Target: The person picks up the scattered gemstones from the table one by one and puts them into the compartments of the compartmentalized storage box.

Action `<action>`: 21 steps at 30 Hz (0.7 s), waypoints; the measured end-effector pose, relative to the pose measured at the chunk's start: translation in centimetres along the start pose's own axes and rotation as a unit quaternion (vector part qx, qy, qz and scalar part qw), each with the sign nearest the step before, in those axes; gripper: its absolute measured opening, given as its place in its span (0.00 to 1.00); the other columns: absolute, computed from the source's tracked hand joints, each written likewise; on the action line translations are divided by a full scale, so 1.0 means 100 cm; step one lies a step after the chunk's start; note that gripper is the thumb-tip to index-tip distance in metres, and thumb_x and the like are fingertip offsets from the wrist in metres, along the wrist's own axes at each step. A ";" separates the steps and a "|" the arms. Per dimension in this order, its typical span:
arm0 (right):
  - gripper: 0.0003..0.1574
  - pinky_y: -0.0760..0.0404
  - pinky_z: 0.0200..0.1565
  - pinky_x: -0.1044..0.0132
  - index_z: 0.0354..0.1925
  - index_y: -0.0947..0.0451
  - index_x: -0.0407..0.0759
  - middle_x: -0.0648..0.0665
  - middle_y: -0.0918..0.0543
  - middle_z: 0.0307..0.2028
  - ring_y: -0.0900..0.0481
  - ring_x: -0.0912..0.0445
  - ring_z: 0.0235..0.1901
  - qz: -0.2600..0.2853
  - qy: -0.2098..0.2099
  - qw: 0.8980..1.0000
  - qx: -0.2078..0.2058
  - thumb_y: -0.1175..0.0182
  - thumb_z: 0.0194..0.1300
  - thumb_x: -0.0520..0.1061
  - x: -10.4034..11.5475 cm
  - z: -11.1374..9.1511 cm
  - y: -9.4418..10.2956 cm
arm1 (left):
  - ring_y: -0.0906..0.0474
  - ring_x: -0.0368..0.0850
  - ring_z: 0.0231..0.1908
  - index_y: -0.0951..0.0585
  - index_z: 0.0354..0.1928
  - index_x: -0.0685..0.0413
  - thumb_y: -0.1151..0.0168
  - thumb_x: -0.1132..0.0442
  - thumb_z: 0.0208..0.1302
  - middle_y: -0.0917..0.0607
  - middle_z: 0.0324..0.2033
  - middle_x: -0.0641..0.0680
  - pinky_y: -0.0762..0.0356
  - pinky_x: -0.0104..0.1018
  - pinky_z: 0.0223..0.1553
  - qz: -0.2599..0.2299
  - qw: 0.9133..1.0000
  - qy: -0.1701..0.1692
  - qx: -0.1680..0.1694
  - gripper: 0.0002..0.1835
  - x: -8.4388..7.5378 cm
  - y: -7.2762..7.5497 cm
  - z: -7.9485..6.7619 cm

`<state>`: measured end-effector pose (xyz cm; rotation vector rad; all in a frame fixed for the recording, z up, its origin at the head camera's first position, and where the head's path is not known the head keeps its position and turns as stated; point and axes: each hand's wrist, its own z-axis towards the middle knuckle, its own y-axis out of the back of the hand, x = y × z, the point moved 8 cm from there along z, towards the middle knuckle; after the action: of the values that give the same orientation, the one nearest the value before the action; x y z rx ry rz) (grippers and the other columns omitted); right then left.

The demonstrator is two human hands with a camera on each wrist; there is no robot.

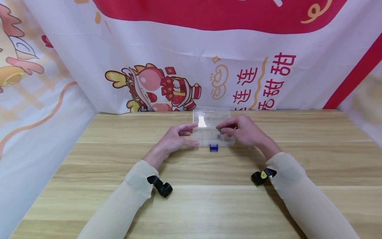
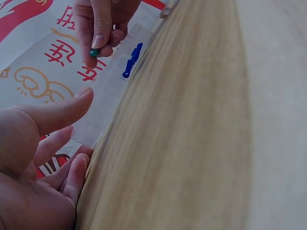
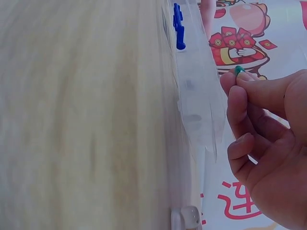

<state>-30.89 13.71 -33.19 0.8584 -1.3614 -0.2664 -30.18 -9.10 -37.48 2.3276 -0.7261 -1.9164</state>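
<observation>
A clear plastic compartment box (image 1: 206, 135) lies on the table with its transparent lid (image 1: 213, 117) raised at the back. On its front side is a blue latch (image 1: 213, 148). My right hand (image 1: 246, 131) pinches a small, smooth green piece (image 3: 239, 70) between thumb and index finger, above the box's right part. Its exact kind cannot be made out. Beside the box's left end, my left hand (image 1: 177, 136) has thumb and fingers spread apart, tips at the edge, gripping nothing. Small greyish shapes (image 3: 193, 118) show faintly through the box wall.
The wooden table (image 1: 191, 205) reaches back to a printed white and red cloth (image 1: 179, 43) just behind the box. Near the box's right end sits a small transparent piece (image 3: 191, 216). Each sleeve carries a black wrist camera (image 1: 161, 186).
</observation>
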 end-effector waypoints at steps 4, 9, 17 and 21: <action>0.14 0.17 0.43 0.62 0.56 0.11 0.47 0.45 0.09 0.50 0.17 0.50 0.44 -0.011 0.009 1.000 0.000 0.37 0.76 0.41 0.005 0.001 -0.002 | 0.28 0.51 0.69 0.20 0.70 0.33 0.18 0.62 0.58 0.20 0.67 0.48 0.33 0.51 0.77 -0.003 1.000 -0.001 0.003 0.37 0.000 -0.001 0.001; 0.13 0.18 0.46 0.58 0.55 0.10 0.49 0.47 0.10 0.49 0.18 0.51 0.45 -0.006 -0.001 1.000 0.004 0.36 0.76 0.43 0.009 0.003 -0.007 | 0.28 0.50 0.69 0.20 0.70 0.33 0.18 0.62 0.57 0.20 0.67 0.48 0.33 0.50 0.77 -0.004 1.000 -0.001 0.004 0.38 -0.001 -0.002 0.001; 0.12 0.17 0.47 0.58 0.53 0.10 0.48 0.47 0.10 0.46 0.18 0.51 0.44 -0.012 0.005 1.000 0.003 0.34 0.74 0.43 0.019 0.010 -0.014 | 0.28 0.50 0.69 0.20 0.69 0.31 0.18 0.61 0.58 0.20 0.67 0.47 0.33 0.51 0.77 -0.002 1.000 0.005 0.001 0.37 -0.001 0.000 0.000; 0.10 0.18 0.45 0.59 0.50 0.09 0.48 0.47 0.10 0.44 0.18 0.52 0.42 -0.022 0.012 1.000 0.001 0.33 0.74 0.43 0.024 0.014 -0.018 | 0.28 0.50 0.69 0.19 0.69 0.31 0.18 0.61 0.57 0.20 0.66 0.47 0.33 0.51 0.77 -0.003 1.000 0.007 0.000 0.37 0.001 0.001 0.001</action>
<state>-31.10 10.45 -32.67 0.8919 -1.3213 -0.2866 -30.26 -9.19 -37.56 2.3431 -0.7202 -1.9010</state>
